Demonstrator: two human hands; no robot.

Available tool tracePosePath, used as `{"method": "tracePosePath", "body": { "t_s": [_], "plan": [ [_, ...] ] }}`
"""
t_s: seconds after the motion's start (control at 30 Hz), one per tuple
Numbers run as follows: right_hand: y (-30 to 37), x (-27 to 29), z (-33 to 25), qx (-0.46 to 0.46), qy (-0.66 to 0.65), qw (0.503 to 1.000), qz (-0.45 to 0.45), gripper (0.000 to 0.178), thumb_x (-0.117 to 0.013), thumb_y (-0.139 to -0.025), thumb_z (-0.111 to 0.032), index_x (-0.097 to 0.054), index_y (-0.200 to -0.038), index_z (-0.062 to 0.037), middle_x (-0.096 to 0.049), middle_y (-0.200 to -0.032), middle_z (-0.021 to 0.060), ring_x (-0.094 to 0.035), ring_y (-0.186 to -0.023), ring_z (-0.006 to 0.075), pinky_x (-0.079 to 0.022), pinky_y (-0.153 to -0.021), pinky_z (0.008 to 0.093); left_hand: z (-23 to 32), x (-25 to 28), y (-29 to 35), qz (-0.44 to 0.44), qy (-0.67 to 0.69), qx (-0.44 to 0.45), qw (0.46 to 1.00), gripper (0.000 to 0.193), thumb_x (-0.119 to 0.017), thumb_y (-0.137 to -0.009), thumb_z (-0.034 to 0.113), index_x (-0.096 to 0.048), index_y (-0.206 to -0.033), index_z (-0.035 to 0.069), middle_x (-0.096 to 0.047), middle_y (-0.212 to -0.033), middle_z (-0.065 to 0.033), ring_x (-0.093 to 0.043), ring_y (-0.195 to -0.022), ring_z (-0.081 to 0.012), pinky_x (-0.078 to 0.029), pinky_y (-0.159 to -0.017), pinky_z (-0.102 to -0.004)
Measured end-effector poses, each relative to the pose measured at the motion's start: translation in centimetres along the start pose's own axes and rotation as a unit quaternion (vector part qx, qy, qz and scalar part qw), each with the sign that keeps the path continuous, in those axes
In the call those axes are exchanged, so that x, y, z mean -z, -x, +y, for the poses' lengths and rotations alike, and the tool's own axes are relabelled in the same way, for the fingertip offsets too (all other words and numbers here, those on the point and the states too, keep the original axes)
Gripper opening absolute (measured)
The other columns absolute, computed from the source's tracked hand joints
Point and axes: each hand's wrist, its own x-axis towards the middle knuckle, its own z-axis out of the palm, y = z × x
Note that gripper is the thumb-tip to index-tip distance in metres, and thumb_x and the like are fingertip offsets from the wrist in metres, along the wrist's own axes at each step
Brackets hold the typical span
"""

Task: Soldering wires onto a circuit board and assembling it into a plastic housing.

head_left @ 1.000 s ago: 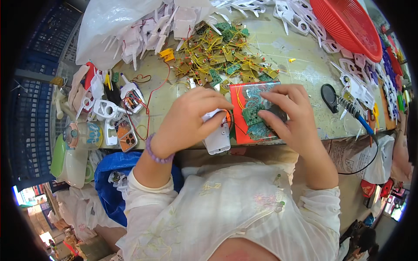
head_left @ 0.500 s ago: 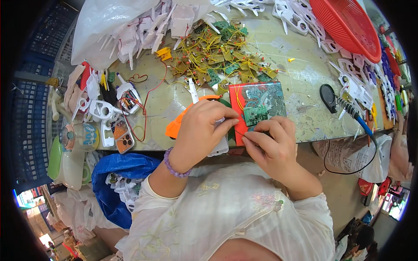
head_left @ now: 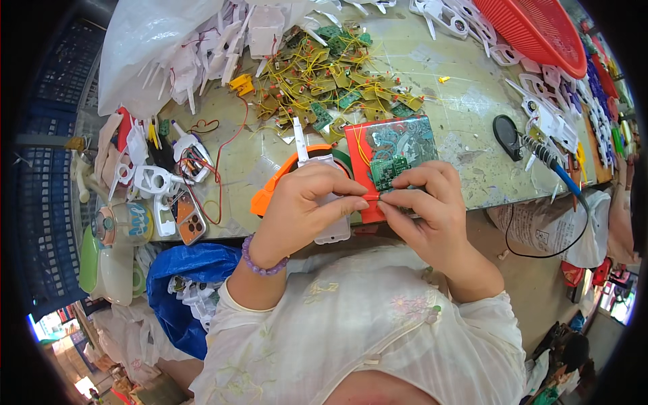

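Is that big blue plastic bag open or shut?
Open: the big blue plastic bag gapes, and white plastic pieces show inside.

Around me is an electronics assembly workshop: the scuffed grey-green worktable bears a blue-handled soldering iron, heaped green-and-brown, yellow-wired circuit boards and piled white plastic casings.

The left hand hides part of a white case and an orange thing. The right hand covers a corner of the green board. Anything pinched in the 2 hands is too small to tell. The top edge cuts off the red basket and the see-through bag. The shirt runs off the bottom.
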Motion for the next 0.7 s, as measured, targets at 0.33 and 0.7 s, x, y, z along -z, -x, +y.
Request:
{"method": "tracePosePath", "body": {
  "t_s": [0.33,0.7],
  "plan": [
    [-1.5,0.2,1.1,-0.027,0.076,0.997,-0.001,0.026,-0.074,-0.071,-0.012,-0.065,-0.095,-0.0068,-0.061,-0.094,0.0065,-0.055,-0.090,0.0280,-0.042,-0.080,0.0390,-0.4,-1.4,-0.4,0.059,-0.108,-0.072,0.990,0.014,-0.073,-0.068,0.005,-0.067,-0.081,0.004,-0.061,-0.074,-0.0055,-0.058,-0.071,-0.0201,-0.046,-0.064,-0.0314],
    [-2.5,0.7,2.3,0.008,0.070,0.997,-0.038,0.032,-0.069,-0.075,-0.012,-0.061,-0.106,-0.0084,-0.064,-0.098,0.0050,-0.056,-0.093,0.0246,-0.040,-0.085,0.0402,-0.4,-2.2,-1.4,0.093,-0.289,-0.250,0.919,0.022,-0.074,-0.062,0.003,-0.065,-0.083,0.005,-0.065,-0.093,-0.0063,-0.063,-0.091,-0.0249,-0.052,-0.076,-0.0356]
  ]
}}
